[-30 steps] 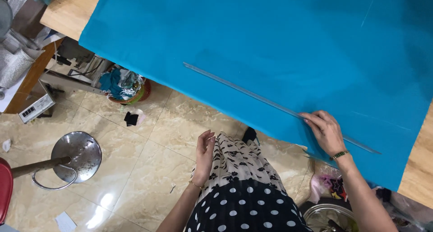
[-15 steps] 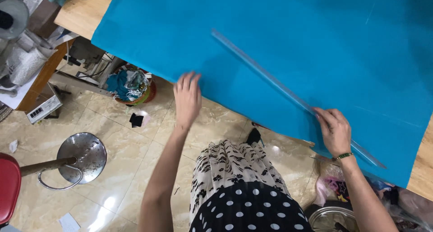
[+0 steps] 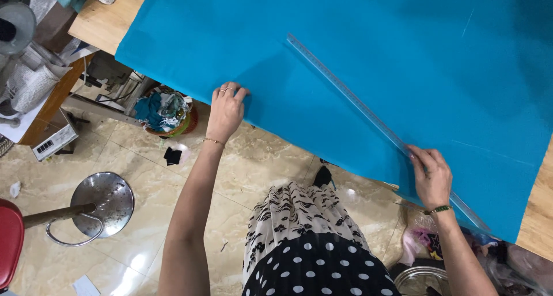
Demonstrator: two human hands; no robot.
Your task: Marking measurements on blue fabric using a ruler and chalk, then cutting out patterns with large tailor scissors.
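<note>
A person seen from above stands at a wooden tabletop (image 3: 98, 25) that runs from the upper left to the right edge of the frame. A large sheet of bright blue fabric (image 3: 368, 60) covers most of it, its near edge hanging over the tabletop's edge.

A long, clear ruler (image 3: 368, 109) lies diagonally on the fabric, from the upper middle of the frame down towards the lower right.

The left hand (image 3: 226, 109), in the middle left of the frame, rests flat on the fabric at its hanging edge, fingers spread and grasping nothing. The right hand (image 3: 431, 178), at the lower right, presses down on the lower end of the ruler with its fingertips, palm open rather than clenched.

Below the tabletop lies a pale marble-patterned floor (image 3: 144, 227). A round metal stool base (image 3: 102, 201) stands at the lower left, and a basket of cloth scraps (image 3: 166, 112) sits just under the tabletop's edge, near the left hand.
</note>
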